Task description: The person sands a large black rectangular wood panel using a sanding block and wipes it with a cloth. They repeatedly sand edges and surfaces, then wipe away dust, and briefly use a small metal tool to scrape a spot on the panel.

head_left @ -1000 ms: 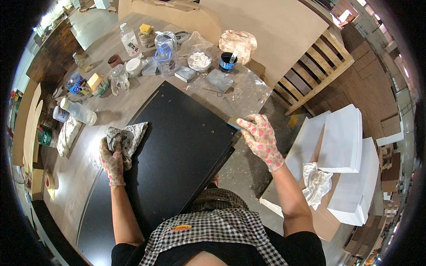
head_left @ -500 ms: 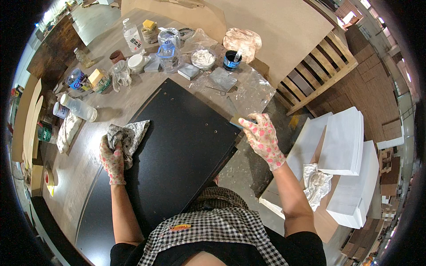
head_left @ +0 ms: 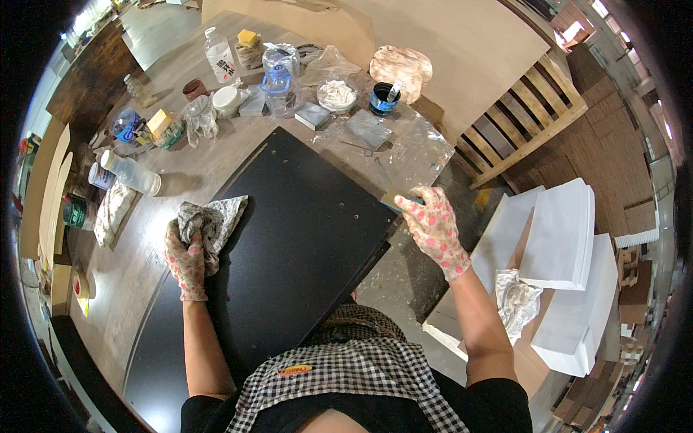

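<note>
A large black panel (head_left: 296, 224) lies on the table with one corner toward the far side and small holes near its edges. Both my hands wear white gloves with pink spots. My left hand (head_left: 185, 263) is closed around a crumpled, stained grey rag (head_left: 211, 227), which rests over the panel's left edge. At the panel's right corner, my right hand (head_left: 435, 231) is closed on a small flat tan-and-blue piece (head_left: 393, 200). Its kind is hard to make out, as the fingers cover part of it.
Bottles, jars and tubs crowd the far table, among them a clear jug (head_left: 278, 86), a bowl of white paste (head_left: 336, 95) and a black tin (head_left: 384, 99). A grey block (head_left: 312, 115) lies near them. White panels (head_left: 559, 238) and a white cloth (head_left: 517, 303) stand at right.
My right hand has shifted slightly right and nearer, still holding the small piece. The left hand and rag stay almost in place; the whole view has shifted a little.
</note>
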